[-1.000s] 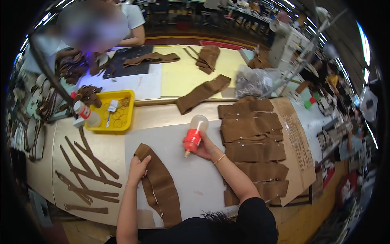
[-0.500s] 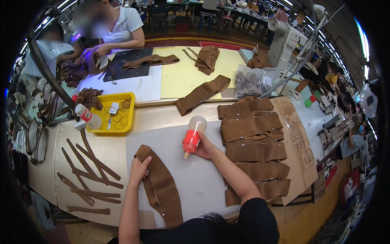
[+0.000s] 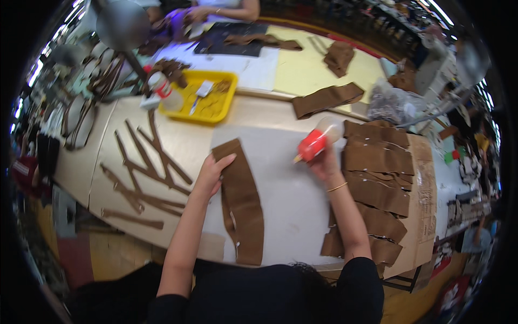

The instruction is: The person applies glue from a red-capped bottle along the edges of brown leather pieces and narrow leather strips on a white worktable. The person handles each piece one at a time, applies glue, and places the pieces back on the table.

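My left hand (image 3: 211, 173) lies flat on the upper end of a long curved brown leather piece (image 3: 241, 202), which rests on a white sheet (image 3: 291, 200). My right hand (image 3: 325, 161) grips a squeeze bottle with a red cap (image 3: 314, 141), its tip tilted down to the left above the sheet and clear of the leather piece. To the right of that hand lies an overlapping row of brown leather pieces (image 3: 377, 183) on a cardboard sheet (image 3: 423, 189).
Several thin brown strips (image 3: 143, 173) lie on the table to my left. A yellow tray (image 3: 202, 97) and a small bottle (image 3: 162, 89) sit behind them. More leather pieces (image 3: 326, 99) and a plastic bag (image 3: 391, 105) lie farther back. Another person's hands (image 3: 199, 13) work at the far table.
The view has tilted and shifted. My hands keep the same hold: left on the leather piece, right on the bottle. The person at the far table has moved.
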Available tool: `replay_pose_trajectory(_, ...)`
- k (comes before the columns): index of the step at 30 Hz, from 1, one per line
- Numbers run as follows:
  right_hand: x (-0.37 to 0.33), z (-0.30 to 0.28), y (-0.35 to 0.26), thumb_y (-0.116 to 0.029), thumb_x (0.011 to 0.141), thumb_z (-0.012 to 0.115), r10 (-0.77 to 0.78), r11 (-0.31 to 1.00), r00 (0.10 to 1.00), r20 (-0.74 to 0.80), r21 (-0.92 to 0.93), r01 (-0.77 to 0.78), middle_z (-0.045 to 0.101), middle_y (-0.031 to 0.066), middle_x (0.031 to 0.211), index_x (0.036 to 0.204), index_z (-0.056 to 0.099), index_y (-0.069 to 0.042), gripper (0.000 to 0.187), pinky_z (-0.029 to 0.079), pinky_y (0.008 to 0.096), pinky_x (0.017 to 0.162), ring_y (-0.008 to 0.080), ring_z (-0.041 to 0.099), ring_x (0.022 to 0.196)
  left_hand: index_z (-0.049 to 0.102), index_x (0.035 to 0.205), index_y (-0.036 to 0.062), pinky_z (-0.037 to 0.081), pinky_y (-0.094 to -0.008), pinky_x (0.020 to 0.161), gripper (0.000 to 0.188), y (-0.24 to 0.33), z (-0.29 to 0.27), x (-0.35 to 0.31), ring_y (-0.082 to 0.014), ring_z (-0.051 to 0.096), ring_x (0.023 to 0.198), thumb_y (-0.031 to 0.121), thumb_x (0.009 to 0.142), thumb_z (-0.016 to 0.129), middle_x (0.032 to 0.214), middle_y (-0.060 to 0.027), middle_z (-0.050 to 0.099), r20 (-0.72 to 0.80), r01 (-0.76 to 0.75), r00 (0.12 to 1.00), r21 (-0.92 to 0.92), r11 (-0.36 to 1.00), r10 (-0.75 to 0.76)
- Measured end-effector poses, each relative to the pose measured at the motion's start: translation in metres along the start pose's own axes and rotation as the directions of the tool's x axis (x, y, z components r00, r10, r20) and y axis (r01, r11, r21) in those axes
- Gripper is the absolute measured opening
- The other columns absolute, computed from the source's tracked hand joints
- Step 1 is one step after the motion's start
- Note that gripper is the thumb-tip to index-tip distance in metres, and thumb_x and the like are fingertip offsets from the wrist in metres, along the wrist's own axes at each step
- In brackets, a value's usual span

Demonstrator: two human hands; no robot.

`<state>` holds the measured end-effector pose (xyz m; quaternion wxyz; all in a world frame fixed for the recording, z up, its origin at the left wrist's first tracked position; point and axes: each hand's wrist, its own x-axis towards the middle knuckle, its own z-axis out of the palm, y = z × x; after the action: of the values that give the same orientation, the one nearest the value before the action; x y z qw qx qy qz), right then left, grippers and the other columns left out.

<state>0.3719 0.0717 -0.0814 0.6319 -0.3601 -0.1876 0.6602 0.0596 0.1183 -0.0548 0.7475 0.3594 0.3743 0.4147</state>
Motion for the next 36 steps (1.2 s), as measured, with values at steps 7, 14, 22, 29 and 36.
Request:
replay_pose_trajectory(7, -0.003, 0.031, -0.023, -0.060, 0.074, 0.066, -0.116, 0.966, 0.974, 0.194, -0.204, 0.156, 0.054, 0.0069, 0.114, 0.124, 0.042, -0.009, 0.076, 0.050, 0.0376, 0.090, 0.0224, 0.057, 0.105, 0.053, 0.114, 0.0012, 0.051, -0.0307, 0.081, 0.035, 0.002, -0.012, 0.013, -0.0160, 0.061, 0.093, 0.009, 0.083, 0.065, 0.105, -0.0076, 0.061, 0.012, 0.100, 0.995, -0.005, 0.995, -0.100)
replay_pose_trajectory(14, 0.014, 0.032, 0.006, -0.059, 0.078, 0.062, -0.154, 0.955, 0.982, 0.110, -0.240, 0.177, 0.051, 0.0048, 0.124, 0.131, 0.040, -0.008, 0.078, 0.046, 0.0396, 0.095, 0.0203, 0.051, 0.113, 0.060, 0.105, 0.0023, 0.053, -0.0356, 0.079, 0.024, -0.009, -0.045, 0.040, -0.0182, 0.063, 0.089, 0.015, 0.084, 0.063, 0.097, -0.0084, 0.065, 0.029, 0.293, 0.954, -0.278, 0.915, -0.297)
replay_pose_trajectory(22, 0.041, 0.014, 0.052, -0.057, 0.088, 0.050, 0.015, 0.991, 0.997, -0.073, -0.128, -0.024, 0.055, 0.0004, 0.084, 0.113, 0.052, -0.008, 0.055, 0.046, 0.0310, 0.060, 0.0142, 0.054, 0.069, 0.062, 0.103, 0.0019, 0.055, -0.0380, 0.073, 0.024, -0.020, -0.045, 0.043, -0.0202, 0.064, 0.088, 0.014, 0.082, 0.064, 0.098, -0.0093, 0.066, -0.022, 0.228, 0.969, -0.311, 0.923, -0.247)
replay_pose_trajectory(29, 0.045, 0.005, 0.053, -0.058, 0.087, 0.049, -0.180, 0.972, 0.984, 0.001, -0.151, 0.178, 0.055, 0.0009, 0.076, 0.109, 0.052, -0.010, 0.052, 0.048, 0.0314, 0.057, 0.0147, 0.053, 0.060, 0.059, 0.102, -0.0037, 0.054, -0.0360, 0.075, 0.020, -0.029, -0.048, 0.047, -0.0227, 0.065, 0.086, 0.008, 0.087, 0.054, 0.095, -0.0140, 0.066, 0.080, 0.201, 0.979, -0.466, 0.862, -0.185)
replay_pose_trajectory(36, 0.057, -0.014, 0.049, -0.056, 0.087, 0.051, -0.049, 0.999, 0.935, 0.351, -0.003, 0.053, 0.054, 0.0007, 0.081, 0.110, 0.050, -0.012, 0.050, 0.046, 0.0298, 0.057, 0.0134, 0.051, 0.063, 0.058, 0.105, -0.0028, 0.053, -0.0381, 0.077, 0.022, -0.030, -0.046, 0.048, -0.0234, 0.064, 0.088, 0.011, 0.089, 0.050, 0.097, -0.0142, 0.065, 0.090, 0.208, 0.978, -0.442, 0.873, -0.188)
